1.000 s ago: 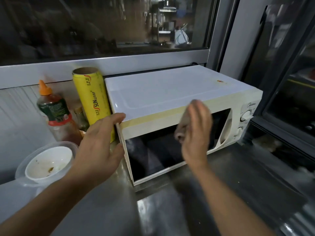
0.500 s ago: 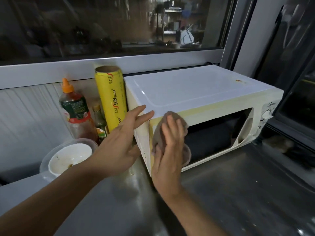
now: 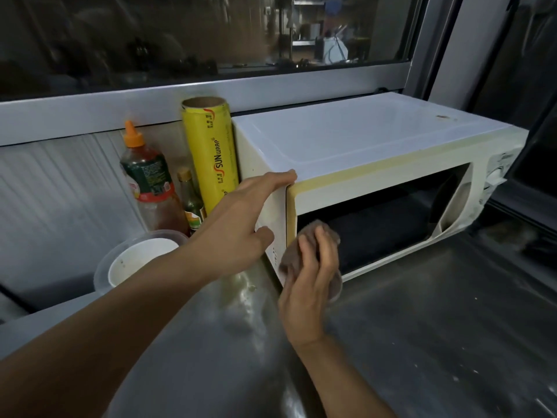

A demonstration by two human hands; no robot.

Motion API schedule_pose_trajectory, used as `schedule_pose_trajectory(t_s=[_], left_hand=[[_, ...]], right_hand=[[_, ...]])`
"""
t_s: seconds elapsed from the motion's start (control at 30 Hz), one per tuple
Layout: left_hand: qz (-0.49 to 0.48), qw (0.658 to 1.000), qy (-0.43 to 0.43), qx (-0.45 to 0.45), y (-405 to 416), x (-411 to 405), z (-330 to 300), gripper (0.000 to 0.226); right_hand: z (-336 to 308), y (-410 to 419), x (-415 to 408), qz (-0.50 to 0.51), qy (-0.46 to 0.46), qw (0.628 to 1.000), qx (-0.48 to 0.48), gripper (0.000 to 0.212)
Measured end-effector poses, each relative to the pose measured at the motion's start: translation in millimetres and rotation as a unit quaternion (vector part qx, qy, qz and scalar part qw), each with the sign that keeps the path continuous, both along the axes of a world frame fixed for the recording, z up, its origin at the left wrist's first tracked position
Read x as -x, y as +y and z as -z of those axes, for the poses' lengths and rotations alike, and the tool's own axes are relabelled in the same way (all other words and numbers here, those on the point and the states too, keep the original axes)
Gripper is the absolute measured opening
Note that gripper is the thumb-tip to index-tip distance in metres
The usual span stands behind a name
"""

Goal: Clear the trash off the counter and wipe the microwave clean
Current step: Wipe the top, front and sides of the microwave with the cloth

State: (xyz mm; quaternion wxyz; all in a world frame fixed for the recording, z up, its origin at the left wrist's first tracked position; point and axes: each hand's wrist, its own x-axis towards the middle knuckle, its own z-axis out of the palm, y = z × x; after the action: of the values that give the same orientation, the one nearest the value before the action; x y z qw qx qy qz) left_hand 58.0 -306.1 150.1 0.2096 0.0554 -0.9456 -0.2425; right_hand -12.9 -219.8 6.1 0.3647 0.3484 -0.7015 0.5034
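Observation:
A white microwave (image 3: 361, 140) with a dark door window stands on the steel counter (image 3: 422, 342). My left hand (image 3: 241, 224) rests flat on its left front corner, fingers spread over the side and top edge. My right hand (image 3: 307, 285) presses a brown-grey cloth (image 3: 324, 233) against the lower left corner of the door. The cloth is partly hidden under my fingers. A used plastic bowl (image 3: 135, 260) with food residue sits on the counter to the left of the microwave.
A yellow cling-wrap roll (image 3: 211, 152), an orange-capped sauce bottle (image 3: 147, 182) and a small dark bottle (image 3: 190, 200) stand left of the microwave against the wall. A window (image 3: 180, 40) runs behind. A dark glass door (image 3: 530, 116) stands at the right.
My right hand has slid the cloth from the middle of the door leftward, then down to its lower left corner. My left hand stays on the microwave's left corner.

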Motion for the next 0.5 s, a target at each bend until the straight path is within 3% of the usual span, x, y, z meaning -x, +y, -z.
schedule_pose_trajectory(t_s=[0.07,0.13,0.37,0.5], left_hand=[[0.001,1.0,0.009,-0.002,-0.4,0.7,-0.2,0.08],[0.006,1.0,0.016,0.0,-0.3,0.9,0.1,0.078],[0.02,0.999,0.027,0.028,0.6,0.9,6.3,0.074],[0.005,0.999,0.03,0.023,2.5,1.0,8.6,0.073]], right_hand=[[-27.1,-5.3,2.4,-0.019,0.013,0.997,0.078,0.026],[-42.8,-10.1,0.6,-0.027,-0.003,0.993,0.118,0.032],[-4.2,-15.2,-3.1,0.036,-0.034,0.996,0.068,0.045],[49.1,-9.3,-12.7,0.042,-0.246,0.968,-0.007,0.054]])
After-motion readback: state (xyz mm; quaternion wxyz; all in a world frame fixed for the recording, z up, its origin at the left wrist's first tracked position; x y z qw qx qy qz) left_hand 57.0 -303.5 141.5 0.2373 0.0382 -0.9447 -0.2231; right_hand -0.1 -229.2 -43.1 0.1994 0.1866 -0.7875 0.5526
